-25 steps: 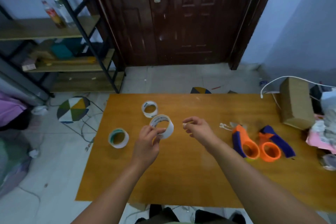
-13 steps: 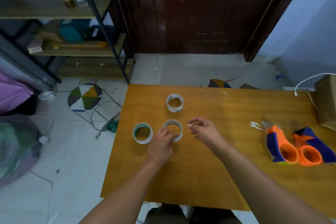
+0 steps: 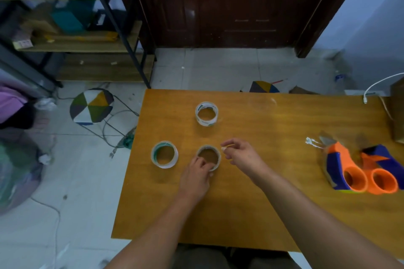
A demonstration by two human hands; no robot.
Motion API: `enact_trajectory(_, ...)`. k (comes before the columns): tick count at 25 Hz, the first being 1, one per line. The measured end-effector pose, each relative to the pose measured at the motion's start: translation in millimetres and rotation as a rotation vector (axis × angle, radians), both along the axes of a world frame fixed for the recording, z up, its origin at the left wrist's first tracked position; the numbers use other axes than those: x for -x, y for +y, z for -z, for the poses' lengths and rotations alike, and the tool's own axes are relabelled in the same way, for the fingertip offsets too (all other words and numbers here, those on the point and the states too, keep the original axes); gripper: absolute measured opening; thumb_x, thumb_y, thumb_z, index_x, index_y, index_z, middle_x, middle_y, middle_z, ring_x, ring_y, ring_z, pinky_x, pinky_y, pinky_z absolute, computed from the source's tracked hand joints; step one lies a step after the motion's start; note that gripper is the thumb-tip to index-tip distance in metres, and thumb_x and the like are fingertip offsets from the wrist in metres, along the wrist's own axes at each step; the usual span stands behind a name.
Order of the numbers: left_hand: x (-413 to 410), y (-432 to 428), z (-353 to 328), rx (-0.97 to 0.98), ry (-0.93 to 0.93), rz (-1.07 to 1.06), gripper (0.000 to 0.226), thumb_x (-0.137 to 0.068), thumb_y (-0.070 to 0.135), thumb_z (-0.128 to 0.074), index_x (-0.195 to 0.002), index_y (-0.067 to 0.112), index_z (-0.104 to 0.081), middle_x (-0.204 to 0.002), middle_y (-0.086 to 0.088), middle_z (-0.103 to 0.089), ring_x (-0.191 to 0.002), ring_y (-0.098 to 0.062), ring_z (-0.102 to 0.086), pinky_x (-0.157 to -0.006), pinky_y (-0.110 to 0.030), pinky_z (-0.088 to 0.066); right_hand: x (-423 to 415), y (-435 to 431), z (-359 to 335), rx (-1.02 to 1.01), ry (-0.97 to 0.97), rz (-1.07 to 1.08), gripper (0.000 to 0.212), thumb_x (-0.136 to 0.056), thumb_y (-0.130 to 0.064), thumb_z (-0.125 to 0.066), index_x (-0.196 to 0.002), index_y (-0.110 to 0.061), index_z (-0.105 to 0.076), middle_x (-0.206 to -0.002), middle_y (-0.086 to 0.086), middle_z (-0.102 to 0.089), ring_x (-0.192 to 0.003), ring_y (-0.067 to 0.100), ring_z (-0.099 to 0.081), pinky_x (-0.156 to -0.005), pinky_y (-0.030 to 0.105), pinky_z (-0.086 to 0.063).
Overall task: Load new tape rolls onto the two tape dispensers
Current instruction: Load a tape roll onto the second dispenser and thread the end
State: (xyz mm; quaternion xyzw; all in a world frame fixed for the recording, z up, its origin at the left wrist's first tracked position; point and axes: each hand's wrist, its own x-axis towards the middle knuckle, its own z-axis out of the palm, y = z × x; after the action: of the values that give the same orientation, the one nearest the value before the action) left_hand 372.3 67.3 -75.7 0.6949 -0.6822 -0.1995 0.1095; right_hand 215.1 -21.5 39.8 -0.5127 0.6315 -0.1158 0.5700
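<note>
head view, largest to smallest. a dark brown door [image 3: 229, 6] is seen at the back, with a metal-framed shelving rack [image 3: 87, 43] to its left. a wooden table [image 3: 251, 203] fills the lower middle; a stool with a patchwork seat [image 3: 91, 106] stands on the floor off its far left corner. a cardboard box [image 3: 396, 111] is cut off by the frame at the table's right edge, and a white cable [image 3: 376, 85] arches over the far right corner.

two tape dispensers, the left dispenser [image 3: 341, 168] and the right dispenser [image 3: 380, 168], lie side by side and touching near the right edge, blue and orange, their bare orange hubs turned toward the near edge. no roll is carried by either hub.

the left hand [image 3: 194, 177] is laid over the near rim of the middle tape roll [image 3: 209, 147], its fingers curled round the wall so that the roll is gripped. the right hand [image 3: 242, 156] is held just right of that roll, thumb and forefinger pinched on a small pale scrap [image 3: 223, 149]; the other fingers are loosely curled. what the scrap is cannot be told.

three rolls lie flat in the table's left half. the middle tape roll sits midway between far and near edges. the teal-cored roll [image 3: 167, 165] lies just left of it, near the left edge. the printed roll [image 3: 206, 122] lies apart, toward the far edge.
</note>
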Motion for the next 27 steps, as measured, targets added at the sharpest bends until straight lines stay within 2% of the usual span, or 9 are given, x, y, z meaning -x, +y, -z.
enact_trajectory(5, -10, -39, -16, 0.27, 0.133, -0.292, 0.033, -0.095, 0.055, -0.061, -0.113, 0.029, -0.074, -0.103, 0.006, -0.067, -0.101, -0.016, -0.06, -0.082, -0.033, -0.052, 1, -9, 7, -0.008, -0.012, 0.024, 0.016, -0.097, -0.022, -0.063, -0.11, -0.022, -0.073, -0.101, 0.003, -0.071, -0.103, 0.028, -0.069, -0.094, 0.052, -0.055)
enact_trajectory(8, -26, -103, -31, 0.055, 0.4, -0.77, 0.038, -0.097, 0.057, -0.06, -0.126, 0.032, -0.065, -0.107, 0.01, -0.065, -0.092, -0.012, -0.064, -0.07, -0.032, -0.051, 4, -15, 14, -0.005, -0.019, 0.037, 0.015, -0.099, -0.025, -0.066, -0.112, -0.022, -0.073, -0.101, 0.003, -0.071, -0.102, 0.026, -0.07, -0.095, 0.052, -0.055)
enact_trajectory(10, -39, -144, -31, -0.132, 0.51, -0.904, 0.053, -0.096, 0.055, -0.064, -0.139, 0.024, -0.057, -0.123, 0.002, -0.068, -0.099, -0.018, -0.066, -0.079, -0.035, -0.054, 8, -17, 19, -0.009, -0.03, 0.056, 0.014, -0.099, -0.025, -0.066, -0.112, -0.023, -0.073, -0.104, 0.007, -0.072, -0.103, 0.027, -0.07, -0.095, 0.052, -0.055)
enact_trajectory(13, -48, -185, -19, -0.33, 0.503, -0.902, 0.054, -0.095, 0.049, -0.067, -0.134, 0.012, -0.059, -0.13, -0.011, -0.068, -0.109, -0.033, -0.068, -0.092, -0.043, -0.057, 12, -21, 27, -0.012, -0.029, 0.076, 0.013, -0.099, -0.025, -0.067, -0.111, -0.023, -0.073, -0.109, 0.01, -0.073, -0.104, 0.029, -0.07, -0.094, 0.052, -0.056)
enact_trajectory(16, -46, -197, -4, -0.375, 0.442, -0.852, 0.028, -0.099, 0.04, -0.065, -0.091, 0.012, -0.064, -0.099, -0.009, -0.073, -0.079, -0.023, -0.065, -0.074, -0.038, -0.055, 16, -23, 32, -0.023, -0.016, 0.08, 0.014, -0.099, -0.026, -0.067, -0.111, -0.024, -0.073, -0.11, 0.009, -0.072, -0.104, 0.028, -0.07, -0.094, 0.051, -0.056)
enact_trajectory(18, -44, -196, -3, -0.329, 0.44, -0.876, 0.029, -0.1, 0.039, -0.063, -0.083, 0.015, -0.059, -0.086, -0.005, -0.069, -0.069, -0.019, -0.06, -0.066, -0.036, -0.052, 18, -24, 32, -0.027, -0.018, 0.091, 0.014, -0.099, -0.026, -0.066, -0.111, -0.024, -0.073, -0.111, 0.01, -0.072, -0.104, 0.03, -0.07, -0.093, 0.051, -0.056)
enact_trajectory(20, -42, -194, -10, -0.289, 0.512, -0.961, 0.031, -0.099, 0.043, -0.062, -0.091, 0.014, -0.059, -0.083, -0.002, -0.065, -0.068, -0.019, -0.06, -0.061, -0.035, -0.051, 19, -26, 29, -0.026, -0.013, 0.097, 0.014, -0.099, -0.025, -0.067, -0.112, -0.022, -0.073, -0.111, 0.013, -0.072, -0.105, 0.033, -0.07, -0.093, 0.052, -0.056)
enact_trajectory(23, -35, -185, -32, -0.212, 0.807, -1.069, 0.025, -0.1, 0.039, -0.063, -0.096, 0.014, -0.062, -0.084, -0.005, -0.071, -0.077, -0.028, -0.074, -0.075, -0.043, -0.064, 21, -30, 16, -0.012, -0.006, 0.089, 0.015, -0.099, -0.026, -0.067, -0.113, -0.024, -0.072, -0.11, 0.01, -0.071, -0.104, 0.031, -0.07, -0.097, 0.053, -0.055)
enact_trajectory(27, -31, -158, -83, -0.145, 1.161, -1.058, 0.027, -0.1, 0.032, -0.064, -0.115, 0.011, -0.061, -0.093, -0.012, -0.08, -0.07, -0.025, -0.079, -0.064, -0.037, -0.058, 22, -38, -18, 0.118, -0.048, 0.103, 0.025, -0.098, -0.039, -0.067, -0.122, -0.035, -0.066, -0.115, -0.003, -0.068, -0.107, 0.018, -0.068, -0.095, 0.046, -0.059)
